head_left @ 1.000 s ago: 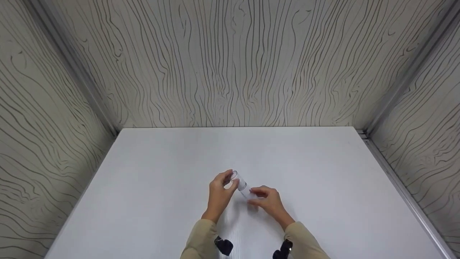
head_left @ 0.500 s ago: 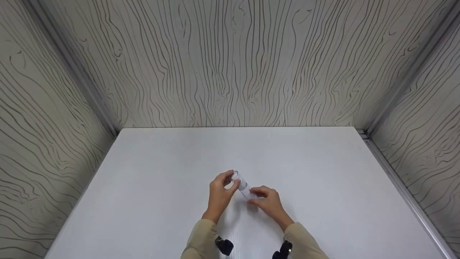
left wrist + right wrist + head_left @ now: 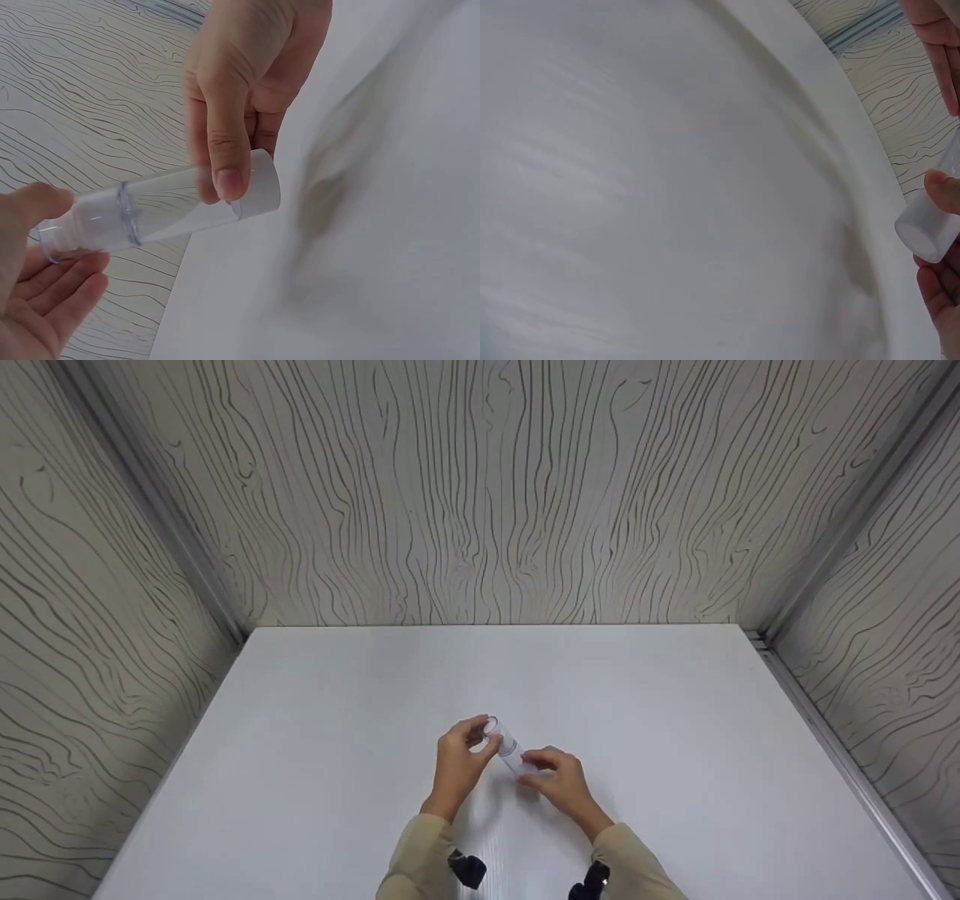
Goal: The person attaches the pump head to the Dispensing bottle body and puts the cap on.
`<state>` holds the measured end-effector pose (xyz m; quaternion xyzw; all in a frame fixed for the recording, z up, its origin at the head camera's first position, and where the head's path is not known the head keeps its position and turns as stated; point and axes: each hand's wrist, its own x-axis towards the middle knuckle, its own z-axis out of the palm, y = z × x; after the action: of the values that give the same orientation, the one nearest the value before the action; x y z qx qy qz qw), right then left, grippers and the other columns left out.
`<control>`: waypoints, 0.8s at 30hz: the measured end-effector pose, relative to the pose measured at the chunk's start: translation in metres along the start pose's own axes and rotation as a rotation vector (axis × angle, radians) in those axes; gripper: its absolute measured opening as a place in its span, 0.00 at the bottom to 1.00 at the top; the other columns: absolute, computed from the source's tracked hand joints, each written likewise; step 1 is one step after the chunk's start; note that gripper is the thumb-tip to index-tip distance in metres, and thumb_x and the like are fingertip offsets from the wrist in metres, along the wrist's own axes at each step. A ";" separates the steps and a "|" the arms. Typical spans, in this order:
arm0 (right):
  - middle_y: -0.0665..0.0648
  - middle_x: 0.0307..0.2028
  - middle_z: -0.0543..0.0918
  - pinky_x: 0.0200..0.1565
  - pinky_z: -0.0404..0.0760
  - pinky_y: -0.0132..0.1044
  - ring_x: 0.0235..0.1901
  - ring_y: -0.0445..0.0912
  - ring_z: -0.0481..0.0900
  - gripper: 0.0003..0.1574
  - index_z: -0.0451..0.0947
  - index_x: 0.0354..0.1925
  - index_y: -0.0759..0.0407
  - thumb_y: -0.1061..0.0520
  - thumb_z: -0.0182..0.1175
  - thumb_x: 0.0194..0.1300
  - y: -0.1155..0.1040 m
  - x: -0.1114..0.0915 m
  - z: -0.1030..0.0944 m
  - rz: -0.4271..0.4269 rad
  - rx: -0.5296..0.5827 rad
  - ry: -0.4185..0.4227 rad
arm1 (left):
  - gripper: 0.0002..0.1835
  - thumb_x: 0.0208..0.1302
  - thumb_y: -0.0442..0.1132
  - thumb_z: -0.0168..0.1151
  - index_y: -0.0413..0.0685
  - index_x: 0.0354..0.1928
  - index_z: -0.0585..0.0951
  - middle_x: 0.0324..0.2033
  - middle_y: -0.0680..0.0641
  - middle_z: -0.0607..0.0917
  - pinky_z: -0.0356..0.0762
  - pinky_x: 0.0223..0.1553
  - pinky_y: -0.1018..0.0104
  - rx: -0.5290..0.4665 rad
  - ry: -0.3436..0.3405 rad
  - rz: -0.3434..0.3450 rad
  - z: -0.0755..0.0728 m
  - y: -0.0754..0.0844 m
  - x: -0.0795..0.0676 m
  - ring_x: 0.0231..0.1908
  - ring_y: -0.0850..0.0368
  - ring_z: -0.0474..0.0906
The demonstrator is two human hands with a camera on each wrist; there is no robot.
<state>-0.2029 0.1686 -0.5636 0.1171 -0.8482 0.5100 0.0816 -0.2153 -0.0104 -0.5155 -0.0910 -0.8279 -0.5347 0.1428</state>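
A slim clear plastic pump bottle (image 3: 506, 745) is held tilted above the table between both hands. Its far end, a clear cap (image 3: 54, 238) over a white part, lies between the thumb and fingers of my left hand (image 3: 457, 765). My right hand (image 3: 564, 784) pinches the lower end just by the white base (image 3: 262, 184), thumb on one side and fingers on the other. In the left wrist view a clear ring (image 3: 129, 214) runs round the bottle between the hands. The right wrist view catches only the white base (image 3: 924, 229) and part of the bottle at its right edge.
The white table (image 3: 337, 697) lies under both hands. Walls with a wood-grain pattern (image 3: 480, 495) rise behind it and on both sides. Metal rails (image 3: 847, 765) run along the table's right edge. Black devices (image 3: 468, 871) are worn at both sleeves.
Both hands keep their hold on the bottle and stay in almost the same place. The bottle's top end has shifted very slightly to the right since a second ago.
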 end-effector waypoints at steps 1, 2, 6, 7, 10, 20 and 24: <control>0.62 0.37 0.86 0.46 0.85 0.30 0.38 0.51 0.84 0.18 0.83 0.42 0.66 0.60 0.71 0.52 0.000 0.000 0.000 0.000 -0.005 -0.002 | 0.17 0.58 0.36 0.67 0.34 0.48 0.81 0.42 0.38 0.86 0.86 0.48 0.65 -0.001 -0.006 -0.007 0.000 0.000 0.000 0.42 0.48 0.86; 0.61 0.37 0.86 0.46 0.85 0.30 0.38 0.51 0.84 0.18 0.83 0.42 0.65 0.60 0.72 0.52 0.000 0.000 0.000 0.002 -0.010 -0.003 | 0.17 0.59 0.36 0.67 0.35 0.49 0.81 0.42 0.38 0.86 0.86 0.48 0.65 -0.001 -0.012 -0.012 -0.001 0.001 0.000 0.42 0.48 0.86; 0.61 0.36 0.86 0.45 0.86 0.34 0.38 0.52 0.84 0.19 0.84 0.41 0.65 0.61 0.73 0.49 -0.001 0.001 0.001 0.002 -0.028 0.010 | 0.18 0.59 0.36 0.66 0.33 0.49 0.80 0.44 0.37 0.86 0.85 0.49 0.64 -0.020 -0.036 -0.015 -0.002 0.001 0.001 0.44 0.47 0.86; 0.61 0.36 0.86 0.45 0.86 0.36 0.38 0.52 0.84 0.18 0.84 0.41 0.65 0.61 0.73 0.48 -0.002 0.002 0.001 0.005 -0.028 0.014 | 0.18 0.60 0.36 0.66 0.34 0.49 0.80 0.45 0.37 0.86 0.85 0.49 0.64 -0.019 -0.041 -0.018 -0.002 0.002 0.001 0.44 0.47 0.86; 0.60 0.35 0.86 0.45 0.86 0.39 0.38 0.53 0.84 0.19 0.85 0.40 0.64 0.62 0.74 0.47 -0.003 0.001 0.002 0.011 -0.028 0.023 | 0.18 0.60 0.36 0.66 0.34 0.50 0.80 0.45 0.37 0.86 0.85 0.50 0.64 -0.015 -0.049 -0.019 -0.002 0.002 0.001 0.45 0.46 0.86; 0.60 0.33 0.85 0.42 0.86 0.35 0.36 0.51 0.83 0.18 0.84 0.40 0.66 0.63 0.73 0.48 -0.001 -0.003 0.005 -0.091 -0.081 0.055 | 0.18 0.59 0.36 0.67 0.34 0.50 0.81 0.45 0.37 0.86 0.85 0.50 0.64 -0.007 -0.071 -0.031 -0.004 0.002 0.002 0.44 0.47 0.86; 0.60 0.33 0.85 0.43 0.86 0.34 0.36 0.51 0.83 0.17 0.84 0.40 0.66 0.64 0.73 0.48 -0.002 -0.003 0.006 -0.090 -0.076 0.054 | 0.18 0.59 0.36 0.67 0.33 0.49 0.81 0.45 0.36 0.86 0.85 0.49 0.65 -0.013 -0.077 -0.017 -0.005 0.004 0.003 0.44 0.46 0.86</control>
<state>-0.1996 0.1627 -0.5655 0.1381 -0.8583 0.4762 0.1319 -0.2161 -0.0134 -0.5091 -0.1056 -0.8301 -0.5372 0.1055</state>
